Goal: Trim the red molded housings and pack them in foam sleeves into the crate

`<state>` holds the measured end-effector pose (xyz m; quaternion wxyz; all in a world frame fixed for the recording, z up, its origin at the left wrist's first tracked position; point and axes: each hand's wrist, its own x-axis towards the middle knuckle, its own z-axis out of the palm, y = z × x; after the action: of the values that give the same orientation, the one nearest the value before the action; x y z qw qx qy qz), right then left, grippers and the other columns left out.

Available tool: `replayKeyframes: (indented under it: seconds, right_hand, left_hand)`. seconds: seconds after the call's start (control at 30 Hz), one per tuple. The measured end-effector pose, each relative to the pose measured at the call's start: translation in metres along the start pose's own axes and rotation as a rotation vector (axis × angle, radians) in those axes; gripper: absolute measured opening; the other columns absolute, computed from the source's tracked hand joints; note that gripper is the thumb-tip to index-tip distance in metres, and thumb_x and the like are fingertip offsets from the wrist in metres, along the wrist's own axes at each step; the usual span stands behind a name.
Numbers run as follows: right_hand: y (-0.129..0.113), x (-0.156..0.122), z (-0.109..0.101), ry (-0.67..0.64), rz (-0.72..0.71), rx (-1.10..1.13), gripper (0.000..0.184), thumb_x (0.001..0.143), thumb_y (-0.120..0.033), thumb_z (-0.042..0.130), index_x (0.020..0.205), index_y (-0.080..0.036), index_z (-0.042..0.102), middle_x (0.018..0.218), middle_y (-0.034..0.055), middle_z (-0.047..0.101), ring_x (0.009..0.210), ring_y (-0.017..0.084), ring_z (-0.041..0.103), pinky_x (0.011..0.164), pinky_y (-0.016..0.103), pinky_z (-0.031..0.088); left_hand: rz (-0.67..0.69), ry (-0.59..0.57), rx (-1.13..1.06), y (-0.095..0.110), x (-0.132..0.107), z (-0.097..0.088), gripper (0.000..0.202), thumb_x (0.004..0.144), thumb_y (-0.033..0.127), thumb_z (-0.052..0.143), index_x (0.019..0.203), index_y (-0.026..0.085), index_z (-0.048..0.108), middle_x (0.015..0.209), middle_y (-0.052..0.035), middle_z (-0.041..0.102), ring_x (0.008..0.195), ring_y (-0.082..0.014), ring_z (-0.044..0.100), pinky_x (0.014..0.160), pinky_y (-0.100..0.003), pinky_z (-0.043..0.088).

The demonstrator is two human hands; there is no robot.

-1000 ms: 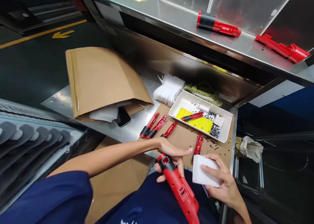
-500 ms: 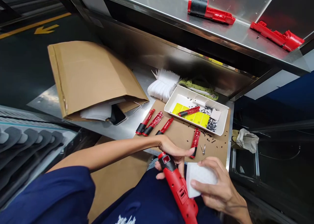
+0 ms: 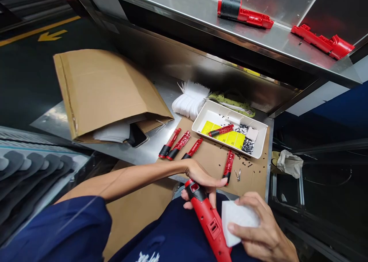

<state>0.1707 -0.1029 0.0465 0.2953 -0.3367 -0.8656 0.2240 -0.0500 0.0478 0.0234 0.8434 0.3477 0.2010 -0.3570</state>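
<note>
My left hand (image 3: 202, 181) is closed around the black-collared upper end of a red plastic tool housing (image 3: 209, 225), which slants down across my lap. Its thumb points out to the right. In my right hand (image 3: 261, 227) a folded white cloth or wipe (image 3: 240, 220) is pinched between thumb and fingers, its edge against the right side of the housing. Just beyond my left thumb lies a smaller red and black housing half (image 3: 229, 164) on the cardboard. Part of the large housing is cut off by the lower frame edge.
A white tray (image 3: 260, 149) holds yellow labels, small black pieces and a red part. More red housing halves (image 3: 179, 145) lie left of it, beside stacked white sheets (image 3: 191, 101). A cardboard box (image 3: 112, 89) stands left. Two larger red parts (image 3: 323, 41) rest on the upper shelf.
My right hand has slid the white cloth down along the housing, slightly to the right. My left hand keeps its hold, and the housing has hardly moved.
</note>
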Motion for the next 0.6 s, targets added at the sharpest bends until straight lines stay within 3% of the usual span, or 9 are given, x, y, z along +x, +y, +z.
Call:
replayKeyframes:
  seconds: [0.1, 0.3, 0.47, 0.6]
  right_hand:
    - [-0.001, 0.000, 0.000, -0.067, 0.005, 0.003, 0.056, 0.081, -0.007, 0.065, 0.128, -0.037, 0.058, 0.127, 0.0069, 0.052, 0.111, 0.024, 0.053, 0.083, 0.039, 0.056]
    - [-0.001, -0.002, 0.002, -0.012, 0.033, 0.117, 0.055, 0.080, -0.002, 0.062, 0.126, -0.033, 0.060, 0.130, 0.0077, 0.048, 0.116, 0.023, 0.052, 0.087, 0.037, 0.054]
    - [0.005, -0.011, 0.010, -0.083, 0.060, 0.221, 0.061, 0.082, -0.005, 0.064, 0.133, -0.038, 0.055, 0.131, 0.0075, 0.046, 0.115, 0.023, 0.052, 0.088, 0.038, 0.052]
    - [0.008, -0.012, 0.010, -0.103, 0.072, 0.251, 0.059, 0.083, -0.011, 0.067, 0.132, -0.041, 0.056, 0.131, 0.0058, 0.047, 0.115, 0.023, 0.052, 0.089, 0.037, 0.051]
  left_hand:
    - [0.044, -0.054, 0.078, -0.003, 0.001, -0.003, 0.072, 0.086, 0.067, 0.045, 0.149, 0.032, 0.044, 0.077, -0.0082, 0.076, 0.025, -0.0176, 0.047, 0.017, -0.026, 0.032]
    - [0.064, -0.395, 0.349, -0.008, 0.010, -0.019, 0.099, 0.076, 0.088, 0.030, 0.140, 0.017, 0.057, 0.073, -0.0107, 0.073, 0.035, -0.0174, 0.056, 0.029, -0.025, 0.045]
    - [0.115, -0.369, 0.418, -0.008, 0.007, -0.020, 0.107, 0.074, 0.091, 0.018, 0.138, 0.014, 0.057, 0.075, -0.0119, 0.073, 0.035, -0.0162, 0.055, 0.032, -0.025, 0.046]
    - [0.095, -0.332, 0.385, -0.009, 0.005, -0.016, 0.099, 0.079, 0.087, 0.026, 0.136, 0.014, 0.059, 0.075, -0.0114, 0.073, 0.034, -0.0171, 0.055, 0.030, -0.026, 0.045]
